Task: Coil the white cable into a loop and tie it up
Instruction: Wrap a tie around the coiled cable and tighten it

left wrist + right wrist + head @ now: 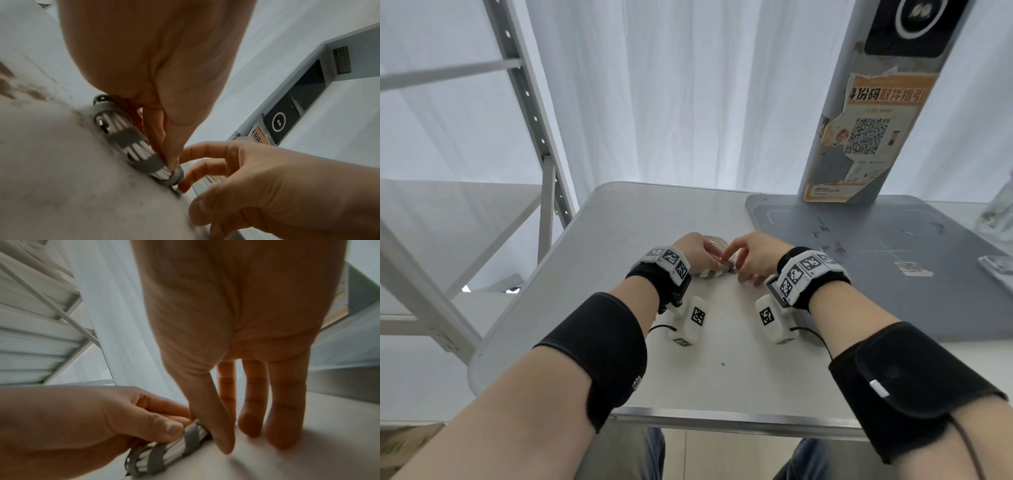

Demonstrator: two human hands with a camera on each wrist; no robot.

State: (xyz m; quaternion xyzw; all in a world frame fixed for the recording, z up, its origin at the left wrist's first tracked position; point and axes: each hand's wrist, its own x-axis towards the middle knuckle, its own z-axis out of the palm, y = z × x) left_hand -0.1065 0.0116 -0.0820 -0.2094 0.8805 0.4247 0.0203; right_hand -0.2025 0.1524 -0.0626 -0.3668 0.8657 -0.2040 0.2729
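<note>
Cable (135, 151) bundle flat, lengthwise between hands.

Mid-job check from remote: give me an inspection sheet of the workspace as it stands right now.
Surface: white table, a few dark specks.
Job's things: white cable already bundled into a coil, lying on the table; grey strap wound round it in several turns.
Clutter: grey base plate on the table's right side, scuffed.
Grippers: left hand grips the coil; right hand pinches the strap's end at the bundle, other fingers extended.
Cables: thin black leads from the wrist units.
Surroundings: white curtain, metal shelving at left, grey post with a QR sticker.
</note>
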